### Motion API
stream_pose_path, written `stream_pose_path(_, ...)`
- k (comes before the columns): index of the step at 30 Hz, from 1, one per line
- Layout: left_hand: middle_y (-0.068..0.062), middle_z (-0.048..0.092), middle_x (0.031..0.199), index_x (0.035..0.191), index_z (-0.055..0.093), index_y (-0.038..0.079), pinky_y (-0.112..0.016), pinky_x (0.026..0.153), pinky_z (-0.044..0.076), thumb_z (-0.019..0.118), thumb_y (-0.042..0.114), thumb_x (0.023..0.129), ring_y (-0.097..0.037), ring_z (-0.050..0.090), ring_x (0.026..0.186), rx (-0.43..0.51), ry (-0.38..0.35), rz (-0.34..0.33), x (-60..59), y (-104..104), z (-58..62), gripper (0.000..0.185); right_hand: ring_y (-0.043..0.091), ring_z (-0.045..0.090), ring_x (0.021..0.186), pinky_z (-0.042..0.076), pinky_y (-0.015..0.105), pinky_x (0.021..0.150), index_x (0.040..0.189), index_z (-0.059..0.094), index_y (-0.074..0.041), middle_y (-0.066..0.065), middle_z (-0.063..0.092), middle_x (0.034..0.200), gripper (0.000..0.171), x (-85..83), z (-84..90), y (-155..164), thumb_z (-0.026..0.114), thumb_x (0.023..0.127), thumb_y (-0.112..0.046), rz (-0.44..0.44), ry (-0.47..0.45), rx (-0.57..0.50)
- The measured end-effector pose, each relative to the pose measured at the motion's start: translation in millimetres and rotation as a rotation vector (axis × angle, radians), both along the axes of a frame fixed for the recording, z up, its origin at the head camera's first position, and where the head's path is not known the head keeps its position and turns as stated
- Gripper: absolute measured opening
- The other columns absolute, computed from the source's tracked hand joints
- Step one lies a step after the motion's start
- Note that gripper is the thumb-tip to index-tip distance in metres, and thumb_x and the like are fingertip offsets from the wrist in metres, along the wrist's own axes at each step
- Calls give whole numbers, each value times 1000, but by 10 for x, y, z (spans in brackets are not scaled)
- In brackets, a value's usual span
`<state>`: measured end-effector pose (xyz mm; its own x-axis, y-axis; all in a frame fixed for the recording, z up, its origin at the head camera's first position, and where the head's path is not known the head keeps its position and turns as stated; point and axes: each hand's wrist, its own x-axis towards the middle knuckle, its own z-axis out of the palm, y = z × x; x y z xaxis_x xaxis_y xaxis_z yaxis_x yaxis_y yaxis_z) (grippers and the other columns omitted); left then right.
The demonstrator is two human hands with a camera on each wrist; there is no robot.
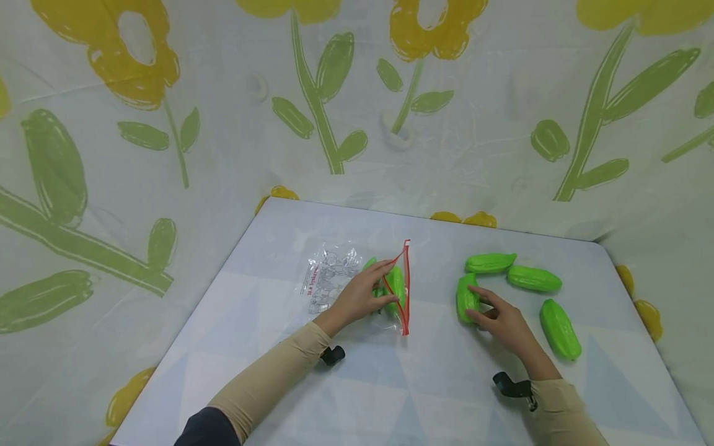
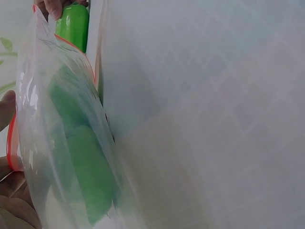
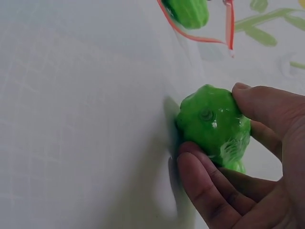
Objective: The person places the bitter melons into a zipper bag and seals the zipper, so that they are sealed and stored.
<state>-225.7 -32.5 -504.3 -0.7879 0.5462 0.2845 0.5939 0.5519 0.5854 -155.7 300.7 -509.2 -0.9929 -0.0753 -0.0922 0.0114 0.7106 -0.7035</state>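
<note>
A clear zip bag (image 1: 334, 279) with a red zip edge and printed drawings lies on the table, its mouth parted towards the right. Several green ridged gourds (image 2: 90, 176) show through the plastic. My left hand (image 1: 359, 294) holds the bag at its mouth, the fingers and thumb spread along the red edge. To the right, my right hand (image 1: 504, 322) grips another green ridged gourd (image 3: 212, 124) between thumb and fingers. That gourd is apart from the bag, and its blunt end faces the right wrist camera.
Three more gourds lie right of the bag: one at the back (image 1: 491, 262), another beside it (image 1: 533, 279), and a third farther right (image 1: 560, 329). The pale table (image 1: 357, 396) is backed by a flower-printed curtain (image 1: 474, 142).
</note>
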Motion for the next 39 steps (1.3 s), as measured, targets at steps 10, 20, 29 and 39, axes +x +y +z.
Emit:
stream_pose_path(10,6,36,146,145,33,22,-34,97,43,68,45,81,-18,47,122,11,9,1,5,4,-4,76,17,62,80,46,31,55,140,39,-33,20,47,134,64,-1,-35,-37,63,83,-50,13,8,-33)
stream_pose_path(20,4,37,145,143,37,17,-36,104,37,68,43,82,-20,33,134,10,9,12,13,15,10,73,17,62,80,47,31,55,139,40,-34,19,46,135,64,-34,-76,-101,63,81,-51,16,-2,-46)
stream_pose_path(29,6,38,145,143,39,18,-34,103,38,67,43,82,-16,35,133,11,6,25,14,21,10,71,17,62,80,47,32,56,139,41,-34,18,46,135,64,-45,-76,-163,64,81,-51,27,-9,-53)
stream_pose_path(39,2,40,144,143,39,17,-37,105,35,67,43,82,-19,34,133,15,20,28,12,18,18,71,17,62,81,48,32,55,137,41,-37,17,47,135,62,-67,-108,-214,64,81,-50,49,13,-96)
